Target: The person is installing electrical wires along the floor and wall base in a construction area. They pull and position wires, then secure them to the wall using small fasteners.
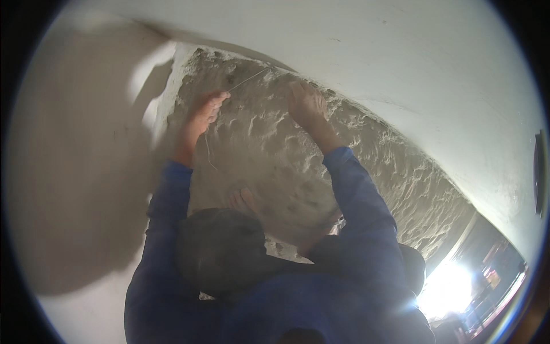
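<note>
Pinched in the nearer, tightly curled left hand (207,113): thin string (246,81), running long toward two o'clock, far end at ten o'clock from the half-curled right hand (307,105). Can't tell if holding anything there.

Some crazy bright light (448,288) is glaring at the lower right. Meanwhile a big shadow (97,246) is covering much of the pale left wall (80,155).

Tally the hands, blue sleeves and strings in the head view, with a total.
Hands: 2 (left hand, right hand)
Blue sleeves: 2 (left sleeve, right sleeve)
Strings: 1 (thin string, taken as one strand)
Total: 5
</note>
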The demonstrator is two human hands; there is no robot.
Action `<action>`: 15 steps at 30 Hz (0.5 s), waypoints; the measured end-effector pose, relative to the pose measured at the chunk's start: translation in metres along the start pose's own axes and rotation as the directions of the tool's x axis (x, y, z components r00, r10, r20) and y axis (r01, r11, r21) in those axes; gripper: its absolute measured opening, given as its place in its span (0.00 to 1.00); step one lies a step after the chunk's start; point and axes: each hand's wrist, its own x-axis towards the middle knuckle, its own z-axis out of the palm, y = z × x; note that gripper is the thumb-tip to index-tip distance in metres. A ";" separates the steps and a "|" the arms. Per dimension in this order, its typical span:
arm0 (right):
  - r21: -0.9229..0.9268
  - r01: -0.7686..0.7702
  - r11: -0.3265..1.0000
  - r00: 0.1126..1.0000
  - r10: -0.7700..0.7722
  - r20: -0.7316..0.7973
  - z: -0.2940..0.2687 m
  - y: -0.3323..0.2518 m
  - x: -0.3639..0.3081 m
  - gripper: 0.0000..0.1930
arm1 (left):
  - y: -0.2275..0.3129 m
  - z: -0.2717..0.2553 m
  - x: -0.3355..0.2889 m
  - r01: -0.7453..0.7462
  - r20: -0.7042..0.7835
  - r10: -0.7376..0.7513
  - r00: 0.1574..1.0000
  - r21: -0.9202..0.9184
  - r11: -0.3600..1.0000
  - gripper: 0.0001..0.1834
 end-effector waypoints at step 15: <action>-0.017 0.223 0.975 0.625 -0.129 0.770 -0.134 -0.025 0.044 0.16 | -0.204 -0.108 -0.154 -0.120 -0.639 0.287 0.714 0.292 0.949 0.16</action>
